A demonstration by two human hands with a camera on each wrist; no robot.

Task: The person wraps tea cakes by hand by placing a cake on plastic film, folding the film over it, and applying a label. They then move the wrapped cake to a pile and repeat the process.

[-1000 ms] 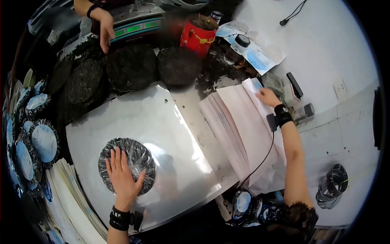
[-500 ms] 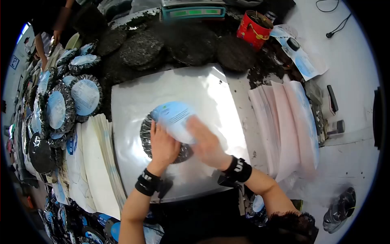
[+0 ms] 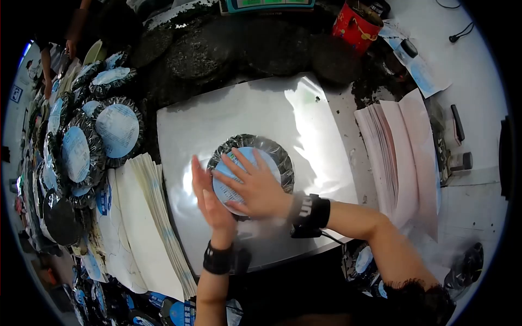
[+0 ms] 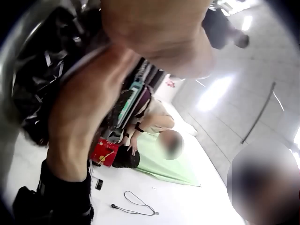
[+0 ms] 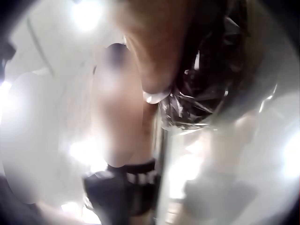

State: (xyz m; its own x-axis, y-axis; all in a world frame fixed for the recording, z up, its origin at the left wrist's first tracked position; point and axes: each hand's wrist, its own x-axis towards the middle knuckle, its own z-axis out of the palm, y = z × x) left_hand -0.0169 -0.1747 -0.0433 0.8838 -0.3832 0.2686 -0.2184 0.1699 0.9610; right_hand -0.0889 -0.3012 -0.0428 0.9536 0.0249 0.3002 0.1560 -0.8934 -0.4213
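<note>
A round dark cake in clear plastic wrap (image 3: 280, 157) lies on a shiny metal sheet (image 3: 190, 125), a round blue printed label (image 3: 222, 190) on top of it. The right hand (image 3: 253, 187) lies flat over the label with its fingers spread. At the cake's left edge the left hand (image 3: 215, 204) is tilted on its side, fingers straight. In the left wrist view the right hand (image 4: 84, 108) is beside the dark wrapped cake (image 4: 47, 65). The crinkled wrap (image 5: 201, 93) shows close to the right hand (image 5: 154, 42) in the right wrist view.
Labelled wrapped cakes (image 3: 117, 130) are piled at left, by a stack of pale sheets (image 3: 144, 217). Pinkish sheets (image 3: 402, 163) stand at right. Dark round cakes (image 3: 277, 46), a red bucket (image 3: 356, 27) and a scale (image 3: 266, 4) line the back.
The right hand has come from the paper stack at right to the cake, bringing the blue label, which now lies on it. The left hand has shifted from the cake's top to its left edge.
</note>
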